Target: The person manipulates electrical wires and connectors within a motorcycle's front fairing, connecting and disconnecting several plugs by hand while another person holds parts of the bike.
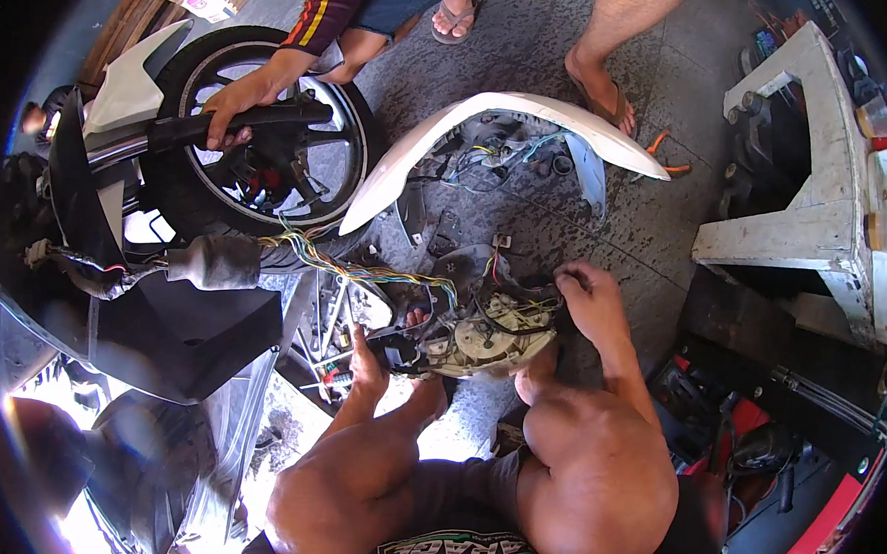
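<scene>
While the person squats over the concrete floor [663,237], an instrument cluster [485,338], back side up and pale, sits between both hands just above the knees. All places below are given relative to that cluster.

Far left: front wheel [261,160] of a motorcycle, count one, with the black handlebar grip [242,120] across it. A second person's hand [235,100] is closed over that grip, probably to keep the bars from swinging.

Left, running in: one multicoloured wire bundle [365,264], tethering the cluster to the bike, which explains why it is worked on so close to the wheel.

Left edge: left hand [369,358], fingers wrapped around the black housing corner, bracing it.

Right edge, slightly above: right hand [586,298], fingers curled down onto the wiring at the rim; whether they pinch a connector or a single lead cannot be told, the fingertips being hidden.

Above: one white fairing panel [510,121], inside up, laid clear of the work.

Upper right: one orange-handled pliers [667,153]. Two sandalled feet beyond.
</scene>
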